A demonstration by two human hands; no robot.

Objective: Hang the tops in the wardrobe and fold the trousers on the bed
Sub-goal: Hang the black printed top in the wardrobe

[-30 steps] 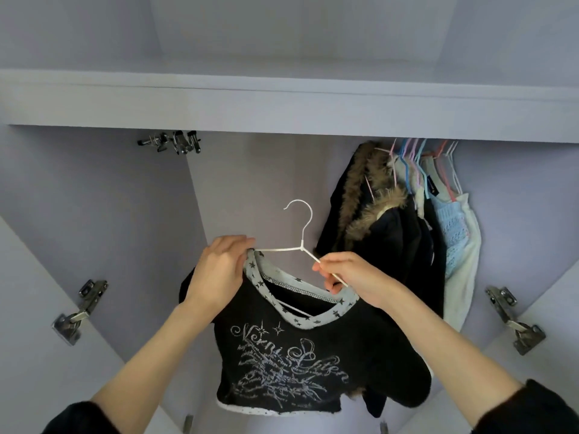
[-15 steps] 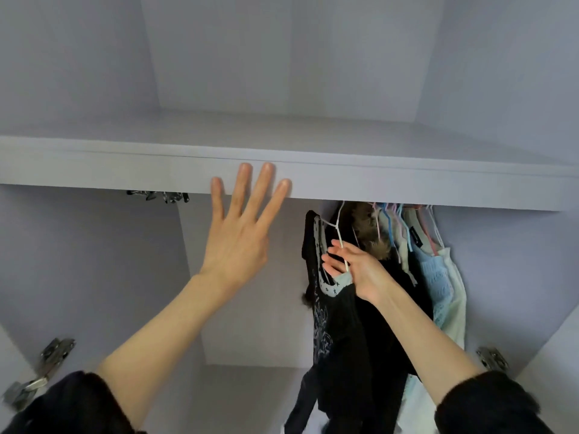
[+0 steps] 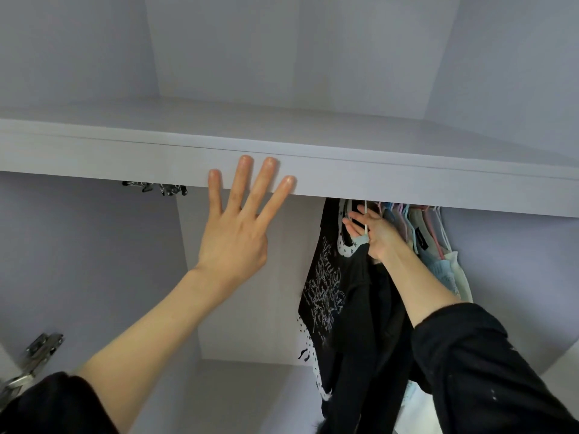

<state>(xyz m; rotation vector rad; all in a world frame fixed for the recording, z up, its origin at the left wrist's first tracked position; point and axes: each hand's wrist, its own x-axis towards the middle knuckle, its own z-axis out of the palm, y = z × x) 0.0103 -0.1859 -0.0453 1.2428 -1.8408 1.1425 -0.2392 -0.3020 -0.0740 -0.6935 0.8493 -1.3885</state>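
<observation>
The person stood close to the open wardrobe [image 3: 282, 277] with both arms raised. The left hand [image 3: 233, 242] was spread flat, its fingers [image 3: 242, 180] straight and a little apart, and the fingertips lay against the front edge of the pale shelf [image 3: 407, 183]. This hand held nothing.

The right hand [image 3: 374, 234] reached up under the shelf, among the hanging clothes. Its fingers were only loosely bent, rather open, and the thin white hanger [image 3: 365, 219] ran between them; whether they really pinched it or only touched it, I could not tell. The hook of the hanger was hidden behind the shelf edge, so I could not see if it sat on a rail.

The black top [image 3: 332, 286] hung from that hanger, just to the left of the right hand, turned sideways to me. Its neckline had a pale band with small dark stars. On the front was white writing in a curly script; the letters were too twisted to read surely.

Right of the hand hung several other garments [image 3: 445, 270] in light blue and cream on pink and blue hangers, pressed close together. One dark piece there carried a small black label [image 3: 421, 238], but its text was too small to read. A metal door hinge [image 3: 40, 352] showed at the lower left, and both forearms came out of dark sleeves [image 3: 488, 371].
</observation>
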